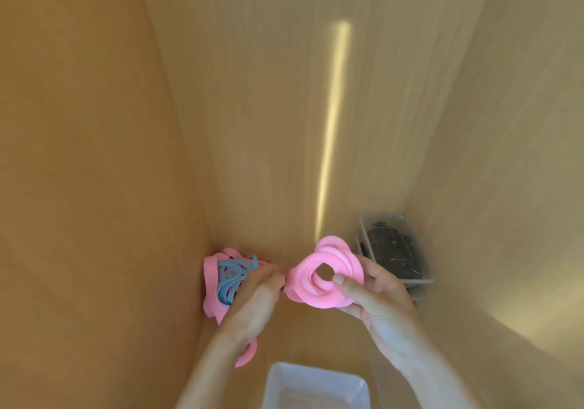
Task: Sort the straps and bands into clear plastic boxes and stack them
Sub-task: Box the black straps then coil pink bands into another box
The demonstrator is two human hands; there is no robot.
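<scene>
Clearly, in the head view, the right hand [376, 294] grips a pink band [325, 276] wound into a loose coil, thumb across its front face and fingers curled behind, holding it up off the surface. The left hand [259, 298] has its fingers curled at the coil's left edge, apparently pinching the band's free end, though the exact contact is blurred. Behind that hand, against the left wall, lies a tangled heap of pink and blue bands [226, 279]; another pink loop shows under the left wrist. The band looks light, soft and rubbery, so it will likely spring open if released; a grip across the whole coil, pressing the turns together, seems the safest hold while it is lowered. An open clear plastic box [316, 389] waits at the near edge, with nothing plainly visible inside. At the far right a second clear box [395, 247] already holds dark straps and appears to sit on another box beneath it, though that lower one is mostly hidden. All of this rests on a pale wooden shelf floor [316, 339] enclosed by wood-grain panels on the left, back and right, with a narrow streak of light running down the back panel [331, 124].
</scene>
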